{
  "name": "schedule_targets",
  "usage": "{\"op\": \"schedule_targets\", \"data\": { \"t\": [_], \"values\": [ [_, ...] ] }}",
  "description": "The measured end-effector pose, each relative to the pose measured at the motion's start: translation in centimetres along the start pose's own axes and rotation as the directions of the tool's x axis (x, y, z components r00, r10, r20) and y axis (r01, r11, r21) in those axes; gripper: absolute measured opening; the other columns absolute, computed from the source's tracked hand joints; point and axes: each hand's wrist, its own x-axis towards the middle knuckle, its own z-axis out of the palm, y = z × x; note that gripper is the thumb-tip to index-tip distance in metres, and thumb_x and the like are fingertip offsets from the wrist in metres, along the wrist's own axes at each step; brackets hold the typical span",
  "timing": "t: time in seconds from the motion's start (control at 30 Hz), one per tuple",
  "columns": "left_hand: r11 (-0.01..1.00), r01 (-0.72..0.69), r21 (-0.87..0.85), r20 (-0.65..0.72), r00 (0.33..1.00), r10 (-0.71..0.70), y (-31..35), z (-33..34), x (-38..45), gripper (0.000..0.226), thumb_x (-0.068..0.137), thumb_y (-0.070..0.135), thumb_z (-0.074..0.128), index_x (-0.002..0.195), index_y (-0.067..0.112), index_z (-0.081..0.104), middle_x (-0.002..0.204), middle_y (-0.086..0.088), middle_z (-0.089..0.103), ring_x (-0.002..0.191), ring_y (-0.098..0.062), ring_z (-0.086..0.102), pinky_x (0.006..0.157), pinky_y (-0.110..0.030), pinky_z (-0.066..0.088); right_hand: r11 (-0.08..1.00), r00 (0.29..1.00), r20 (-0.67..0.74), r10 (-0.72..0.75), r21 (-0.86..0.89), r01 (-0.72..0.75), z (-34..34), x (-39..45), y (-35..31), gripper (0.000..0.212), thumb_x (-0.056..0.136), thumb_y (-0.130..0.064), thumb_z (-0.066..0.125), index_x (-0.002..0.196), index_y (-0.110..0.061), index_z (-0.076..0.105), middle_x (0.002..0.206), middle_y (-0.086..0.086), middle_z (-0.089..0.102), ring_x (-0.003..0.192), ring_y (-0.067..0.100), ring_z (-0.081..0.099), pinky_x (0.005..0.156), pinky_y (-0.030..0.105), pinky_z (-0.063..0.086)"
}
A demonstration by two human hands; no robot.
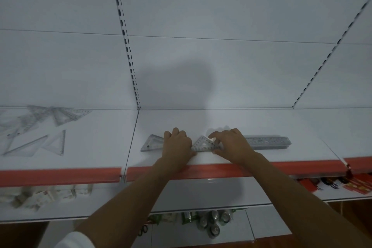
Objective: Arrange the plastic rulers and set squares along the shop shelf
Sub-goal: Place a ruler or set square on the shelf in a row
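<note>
A white sleeve [75, 239] sat at the bottom left of the frame, forearms reaching up to the shelf [221, 121]. Mid-frame, the left hand [177, 143] and right hand [231, 143] both had curled fingers on a small clear set square [203, 144], lining it up near the front edge. Another set square [151, 143] lay just left, rulers [267, 142] just right, and a loose pile [40, 125] waited far left. Looked like mid-placement; next probably meant letting go and fetching from that pile.

Two bare forearms with no watch or rings visible; a white sleeve [75, 240] covers the left upper arm.
</note>
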Motion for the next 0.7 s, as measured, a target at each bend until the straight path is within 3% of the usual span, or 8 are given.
{"op": "schedule_targets", "data": {
  "t": [0.17,0.27,0.4,0.53,0.7],
  "values": [
    [0.999,0.03,0.012,0.029,0.999,-0.03,0.6,-0.4,0.1,0.038,0.088,0.05,0.057,0.105,0.019,0.069,0.104,-0.001,0.059,0.105,-0.022,0.043,0.087,-0.038,0.029,0.997,0.999,0.028,0.026,0.077,-0.028,-0.3,0.1,-0.2,0.052,0.079,-0.034,0.075,0.127,-0.025,0.056,0.107,-0.005,0.07,0.097,0.014,0.064,0.095,0.028,0.041],
    [0.997,0.042,0.059,0.047,0.998,-0.044,1.0,-0.8,0.2,0.037,0.088,0.048,0.058,0.105,0.016,0.067,0.106,-0.003,0.058,0.107,-0.024,0.042,0.087,-0.039,0.029,0.999,0.997,0.078,0.011,0.045,-0.014,-0.6,0.5,-0.1,0.055,0.079,-0.037,0.074,0.128,-0.026,0.053,0.107,-0.007,0.07,0.098,0.013,0.062,0.093,0.028,0.04],
    [0.994,0.05,0.101,0.019,0.998,-0.052,0.9,-1.8,-0.3,0.047,0.085,0.054,0.059,0.11,0.015,0.063,0.111,-0.004,0.055,0.11,-0.025,0.04,0.09,-0.041,0.028,0.994,0.988,0.15,-0.033,-0.095,0.048,-1.6,1.6,-0.5,0.064,0.08,-0.056,0.065,0.134,-0.029,0.046,0.118,-0.008,0.064,0.111,0.016,0.056,0.099,0.034,0.035],
    [0.993,0.099,0.059,-0.084,0.992,-0.094,-0.8,-3.8,-2.2,0.056,0.088,0.065,0.044,0.119,0.02,0.058,0.117,-0.003,0.055,0.112,-0.025,0.044,0.09,-0.043,0.03,0.996,0.997,-0.007,-0.08,-0.041,0.08,-2.3,4.5,-3.2,0.058,0.087,-0.065,0.047,0.13,-0.027,0.05,0.117,-0.006,0.063,0.112,0.015,0.054,0.098,0.036,0.036],
    [0.93,0.359,-0.076,-0.098,0.926,-0.366,-8.1,-6.3,-7.4,0.036,0.096,0.044,0.038,0.112,0.022,0.061,0.11,0.0,0.055,0.107,-0.022,0.05,0.089,-0.04,0.032,0.935,0.944,-0.139,-0.298,0.159,0.318,-1.5,10.1,-13.7,0.043,0.091,-0.052,0.05,0.12,-0.021,0.059,0.104,-0.005,0.067,0.1,0.016,0.06,0.091,0.034,0.04]
  ]
}}
